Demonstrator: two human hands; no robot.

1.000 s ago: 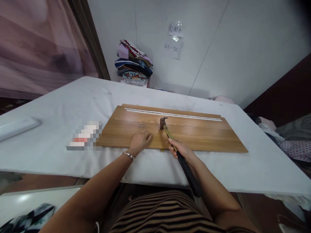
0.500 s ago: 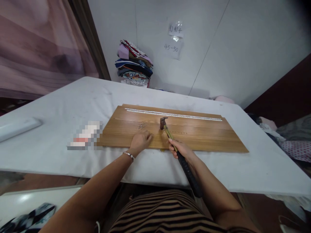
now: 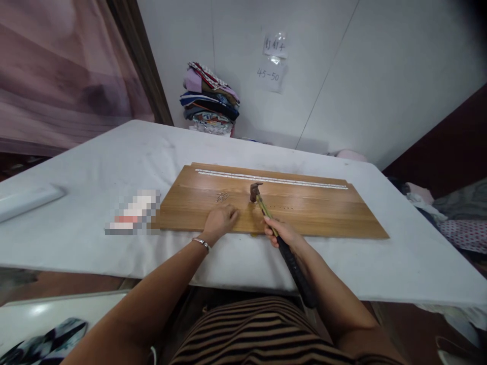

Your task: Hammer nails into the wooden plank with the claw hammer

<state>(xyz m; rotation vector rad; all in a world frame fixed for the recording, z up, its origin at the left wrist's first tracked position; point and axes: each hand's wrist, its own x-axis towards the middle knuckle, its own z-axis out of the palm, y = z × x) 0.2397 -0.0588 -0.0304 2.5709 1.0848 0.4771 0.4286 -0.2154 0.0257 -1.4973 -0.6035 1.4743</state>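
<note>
One claw hammer (image 3: 288, 256), head (image 3: 254, 193) over wooden board (image 3: 323, 215); right hand (image 3: 283, 234) grips it mid-handle. Left hand (image 3: 219, 222) curled on board, contents unclear. Judged head-heavy, rigid; surest hold: black grip (image 3: 299, 278).

board (image 3: 315, 210): glossy wood | hammer head (image 3: 254, 193): dull metal | tablecloth (image 3: 353, 268): matt cloth
</note>
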